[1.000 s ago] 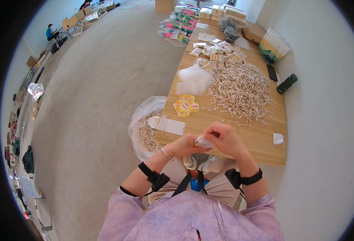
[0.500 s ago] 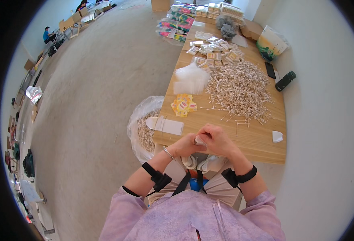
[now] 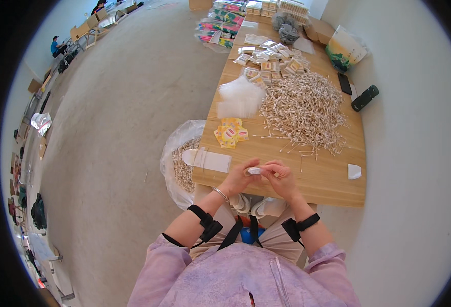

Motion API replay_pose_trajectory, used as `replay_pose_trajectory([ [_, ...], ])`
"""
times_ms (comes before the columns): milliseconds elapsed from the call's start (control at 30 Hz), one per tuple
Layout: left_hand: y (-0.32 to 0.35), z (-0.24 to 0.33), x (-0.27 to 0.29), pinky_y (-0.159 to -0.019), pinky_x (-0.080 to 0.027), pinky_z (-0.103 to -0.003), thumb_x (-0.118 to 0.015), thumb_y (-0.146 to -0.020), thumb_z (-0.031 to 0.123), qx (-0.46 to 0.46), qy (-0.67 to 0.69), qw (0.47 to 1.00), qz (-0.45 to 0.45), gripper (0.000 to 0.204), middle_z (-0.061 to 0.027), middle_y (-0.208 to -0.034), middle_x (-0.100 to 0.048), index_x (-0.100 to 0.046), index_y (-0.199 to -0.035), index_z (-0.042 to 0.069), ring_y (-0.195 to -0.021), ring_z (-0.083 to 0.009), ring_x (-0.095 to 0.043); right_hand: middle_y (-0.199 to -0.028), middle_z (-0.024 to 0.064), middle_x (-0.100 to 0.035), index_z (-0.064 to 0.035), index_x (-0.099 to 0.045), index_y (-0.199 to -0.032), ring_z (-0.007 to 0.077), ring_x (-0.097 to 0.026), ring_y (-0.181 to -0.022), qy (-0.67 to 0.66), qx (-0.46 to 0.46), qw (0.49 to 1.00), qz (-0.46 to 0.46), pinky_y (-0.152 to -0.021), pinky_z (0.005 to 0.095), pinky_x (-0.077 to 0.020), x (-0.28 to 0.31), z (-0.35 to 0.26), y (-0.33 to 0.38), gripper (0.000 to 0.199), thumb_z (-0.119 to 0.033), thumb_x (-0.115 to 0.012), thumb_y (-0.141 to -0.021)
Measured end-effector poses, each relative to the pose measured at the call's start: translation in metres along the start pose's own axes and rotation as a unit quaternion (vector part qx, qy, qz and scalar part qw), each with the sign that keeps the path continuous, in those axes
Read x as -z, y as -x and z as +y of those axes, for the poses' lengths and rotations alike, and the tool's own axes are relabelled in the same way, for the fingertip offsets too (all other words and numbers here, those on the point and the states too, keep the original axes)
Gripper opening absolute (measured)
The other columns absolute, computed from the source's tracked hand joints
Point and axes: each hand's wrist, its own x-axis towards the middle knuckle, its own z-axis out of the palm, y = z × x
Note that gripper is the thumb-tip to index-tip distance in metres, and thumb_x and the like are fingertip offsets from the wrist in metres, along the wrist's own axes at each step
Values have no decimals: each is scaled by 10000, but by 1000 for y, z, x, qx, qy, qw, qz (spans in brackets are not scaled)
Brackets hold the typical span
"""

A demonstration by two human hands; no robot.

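Here's the left hand (image 3: 237, 179) gripping a small, glossy white packet (image 3: 254, 171) — right hand (image 3: 282, 180) pinching its other end — over the near edge of the pale wood-grain table (image 3: 307, 187). A bristly heap of thin, white-tipped cotton swabs (image 3: 307, 110) spreads across the table; beside its left edge, a crinkled, clear plastic bag (image 3: 167, 156) holds more swabs.

A small whitish packet (image 3: 254, 171) is held above the surface (image 3: 312, 190), its longer side from left to right, between the left fingers (image 3: 246, 164) and the right fingers (image 3: 276, 168).
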Motion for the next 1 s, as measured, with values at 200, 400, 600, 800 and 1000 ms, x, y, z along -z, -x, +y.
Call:
replay_pose_trajectory([
  [200, -5, -21, 5, -803, -505, -234, -685, -831, 80, 77, 100, 992, -27, 275, -49, -968, -664, -622, -1083, -11, -881, -97, -613, -854, 62, -640, -37, -678, -856, 142, -587, -747, 5, -55, 996, 72, -652, 258, -470, -8, 32, 6, 51, -56, -675, -808],
  [400, -2, -40, 1, -727, -488, -216, -674, -839, 96, 70, 47, 996, -34, 162, -21, -854, -655, -651, -971, 5, -810, -64, -570, -791, 39, -608, -41, -612, -811, 111, -541, -718, -68, -107, 990, 62, -630, 236, -428, -15, 63, 17, 39, -56, -647, -822],
  [600, -11, -36, 3, -785, -485, -249, -678, -823, 99, 84, 10, 995, -59, 193, -44, -908, -640, -608, -971, -3, -848, -84, -572, -823, 42, -614, -35, -609, -872, 138, -566, -761, -83, -143, 986, 24, -694, 263, -460, -7, 74, 15, 129, -121, -680, -807],
  [800, -3, -35, 5, -831, -493, -326, -695, -777, 59, -22, -51, 996, -63, 274, -107, -1027, -619, -584, -1023, 10, -978, -193, -598, -1067, 104, -651, -60, -629, -1107, 189, -608, -1004, 4, -49, 999, -17, -852, 286, -476, -2, 50, 17, 346, -117, -709, -775],
  [1000, -6, -27, 3, -743, -516, -318, -712, -735, 36, -73, -233, 969, -48, 226, -125, -886, -649, -609, -935, 17, -837, -248, -642, -997, 113, -679, -64, -664, -1053, 225, -644, -944, -2, -56, 997, -58, -809, 308, -498, 0, 52, 12, 298, -103, -716, -762],
])
